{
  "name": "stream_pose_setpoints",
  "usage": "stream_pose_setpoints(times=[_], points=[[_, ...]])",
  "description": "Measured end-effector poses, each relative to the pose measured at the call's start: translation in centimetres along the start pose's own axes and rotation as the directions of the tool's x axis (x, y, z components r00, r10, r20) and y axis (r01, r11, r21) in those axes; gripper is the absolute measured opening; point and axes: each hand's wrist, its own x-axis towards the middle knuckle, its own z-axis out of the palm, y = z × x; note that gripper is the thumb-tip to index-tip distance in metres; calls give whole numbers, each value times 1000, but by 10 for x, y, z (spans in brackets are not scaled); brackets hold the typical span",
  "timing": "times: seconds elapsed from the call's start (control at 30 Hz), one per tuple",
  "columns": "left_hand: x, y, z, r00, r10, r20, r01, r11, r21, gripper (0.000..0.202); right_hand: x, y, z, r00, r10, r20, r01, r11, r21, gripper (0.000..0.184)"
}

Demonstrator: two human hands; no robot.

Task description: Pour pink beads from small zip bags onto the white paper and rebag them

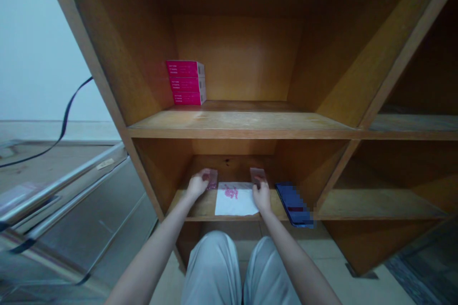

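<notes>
My left hand [198, 184] grips a small pink carton [213, 179], which stands on the lower wooden shelf [200, 208]. My right hand [261, 195] holds a second pink carton [257, 176] at the back of that shelf. Between my hands lies a white sheet [236, 200] with a pink printed or scattered pattern; neither hand seems to touch it. To the right of my right hand, a dark blue phone-like object [294, 205] lies at the shelf's front edge, its surface pixelated. Three stacked magenta boxes [186, 82] stand on the upper shelf [239, 124] at its left.
The wooden shelf unit [339, 152] has further compartments to the right. A wooden divider [150, 176] stands left of my left hand. Beyond it are a metal-railed structure [60, 186] and a black cable [64, 124]. My knees [214, 267] are below the shelf.
</notes>
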Motion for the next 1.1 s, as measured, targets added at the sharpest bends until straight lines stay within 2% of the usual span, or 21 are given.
stream_pose_setpoints(times=[0.1, 0.2, 0.3, 0.4, 0.5, 0.57, 0.67, 0.8, 0.93, 1.0, 1.1], points=[[4, -8, -8, 989, 38, 145, -80, 952, 295, 30, 0, 0, 0, 1000, 13, -3, -13, 1000, -2, 31], [4, -13, -8, 976, 43, 214, -127, 910, 395, 26, 0, -1, -1, 1000, 20, -7, -20, 1000, 10, 30], [6, -19, -4, 979, 30, 202, -92, 947, 308, 20, 0, -2, -2, 1000, 22, -8, -22, 999, 25, 30], [9, -23, 1, 992, -4, 123, -8, 995, 99, 10, 0, -2, -2, 1000, 29, -6, -29, 999, 29, 30], [11, -23, 3, 996, -55, 70, 64, 990, -125, 8, 0, -3, -2, 999, 37, -8, -37, 999, 27, 31], [11, -22, 4, 995, -79, 65, 90, 977, -192, 11, 0, -4, -2, 999, 37, -9, -37, 999, 25, 31], [11, -21, 3, 996, -56, 64, 65, 985, -160, 10, 0, -4, -3, 999, 41, -4, -41, 999, 21, 31], [11, -20, 3, 999, 3, 47, -1, 999, -34, 8, 0, -4, -3, 998, 57, -3, -57, 998, 12, 32], [13, -17, 2, 998, -16, 54, 13, 998, 65, 6, 0, -2, -2, 998, 58, -5, -58, 998, 22, 31], [15, -15, 1, 999, -38, 30, 37, 998, 42, 6, 0, -1, -2, 998, 56, -9, -56, 998, 28, 30], [21, -17, 0, 995, -85, -56, 80, 993, -92, 6, 0, 0, -1, 998, 49, -27, -48, 998, 43, 31]])
